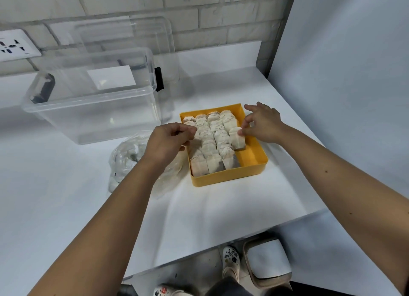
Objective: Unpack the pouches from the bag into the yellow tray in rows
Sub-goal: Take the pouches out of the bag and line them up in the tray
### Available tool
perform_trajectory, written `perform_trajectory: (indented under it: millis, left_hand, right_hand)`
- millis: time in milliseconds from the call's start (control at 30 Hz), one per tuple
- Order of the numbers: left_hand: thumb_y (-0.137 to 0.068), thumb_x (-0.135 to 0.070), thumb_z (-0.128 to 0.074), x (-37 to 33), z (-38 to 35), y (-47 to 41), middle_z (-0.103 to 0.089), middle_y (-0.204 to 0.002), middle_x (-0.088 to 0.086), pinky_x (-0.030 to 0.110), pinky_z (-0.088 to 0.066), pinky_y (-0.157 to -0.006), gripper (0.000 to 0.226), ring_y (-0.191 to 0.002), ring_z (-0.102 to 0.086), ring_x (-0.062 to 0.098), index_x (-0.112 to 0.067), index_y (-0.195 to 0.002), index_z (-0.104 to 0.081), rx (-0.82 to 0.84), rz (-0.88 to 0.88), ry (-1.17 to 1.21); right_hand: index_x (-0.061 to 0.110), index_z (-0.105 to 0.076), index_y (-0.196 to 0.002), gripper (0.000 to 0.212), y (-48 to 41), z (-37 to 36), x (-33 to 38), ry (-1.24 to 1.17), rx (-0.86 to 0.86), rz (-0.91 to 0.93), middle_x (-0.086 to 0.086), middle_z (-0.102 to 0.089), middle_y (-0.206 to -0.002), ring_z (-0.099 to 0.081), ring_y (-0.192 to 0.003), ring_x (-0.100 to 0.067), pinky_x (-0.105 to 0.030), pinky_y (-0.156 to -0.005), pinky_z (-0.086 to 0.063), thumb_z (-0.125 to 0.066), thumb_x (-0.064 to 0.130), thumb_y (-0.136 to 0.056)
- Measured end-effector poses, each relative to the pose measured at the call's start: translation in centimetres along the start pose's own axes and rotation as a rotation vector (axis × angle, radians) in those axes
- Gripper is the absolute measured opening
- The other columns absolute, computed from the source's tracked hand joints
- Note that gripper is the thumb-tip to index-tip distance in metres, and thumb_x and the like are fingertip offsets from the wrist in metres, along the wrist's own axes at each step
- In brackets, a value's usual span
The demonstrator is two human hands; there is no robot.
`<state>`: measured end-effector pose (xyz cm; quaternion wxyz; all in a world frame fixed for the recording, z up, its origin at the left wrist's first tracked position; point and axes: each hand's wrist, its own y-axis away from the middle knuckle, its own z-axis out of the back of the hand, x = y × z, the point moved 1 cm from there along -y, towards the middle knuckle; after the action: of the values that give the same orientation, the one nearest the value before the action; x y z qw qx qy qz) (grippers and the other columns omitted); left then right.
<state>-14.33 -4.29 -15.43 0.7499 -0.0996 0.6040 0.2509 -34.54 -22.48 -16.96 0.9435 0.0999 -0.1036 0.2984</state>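
R hand [263, 124] pinches a pouch [238, 141] upright in right gap of yellow tray [228, 179] — starting a row; L hand [170, 138] curled at left row, grip unclear — prob. steadying.

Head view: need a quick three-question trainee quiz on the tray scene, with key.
1. True or false: the bag lies right of the yellow tray.
2. How many rows of pouches reach the tray's near wall? A one, B three, C five.
3. Which hand pinches the pouch in the unfinished row?
Key: 1 false, it lies left of the tray; 2 B; 3 the right hand.
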Motion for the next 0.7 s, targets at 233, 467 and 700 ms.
perform_trajectory:
  millis: [233, 467, 700]
  left_hand:
    - [-0.092, -0.017, -0.068, 0.4, 0.7, 0.1, -0.074, -0.085, -0.005, 0.023, -0.052, -0.069, 0.008, -0.073, -0.066, 0.01, -0.02, -0.089, -0.075, -0.005, 0.018, 0.014]
    - [-0.091, -0.019, -0.069, 0.5, 1.2, 0.5, -0.075, -0.086, -0.004, 0.021, -0.051, -0.066, 0.007, -0.075, -0.067, 0.011, -0.019, -0.092, -0.076, -0.009, 0.036, -0.004]
    - [-0.089, -0.017, -0.072, -0.1, 5.9, 1.5, -0.076, -0.088, 0.003, 0.028, -0.057, -0.075, 0.008, -0.079, -0.068, 0.015, -0.016, -0.093, -0.078, -0.071, 0.028, -0.012]
  right_hand:
    - [0.028, -0.075, -0.097, 0.025, -1.0, -0.7, 0.8, 0.064, -0.113, -0.031, 0.0, -0.041, -0.152, -0.023, -0.145, -0.027, -0.049, -0.116, -0.017, -0.07, 0.049, -0.083]
    - [0.027, -0.073, -0.097, 0.027, -0.2, -0.5, 2.0, 0.106, -0.167, -0.082, -0.001, -0.056, -0.134, -0.038, -0.133, -0.026, -0.05, -0.114, -0.018, -0.07, 0.049, -0.081]
    - [0.028, -0.071, -0.098, 0.021, 2.7, 0.4, 9.8, -0.197, -0.294, 0.211, 0.003, -0.063, -0.12, -0.051, -0.116, -0.02, -0.036, -0.098, -0.036, -0.075, 0.038, -0.08]
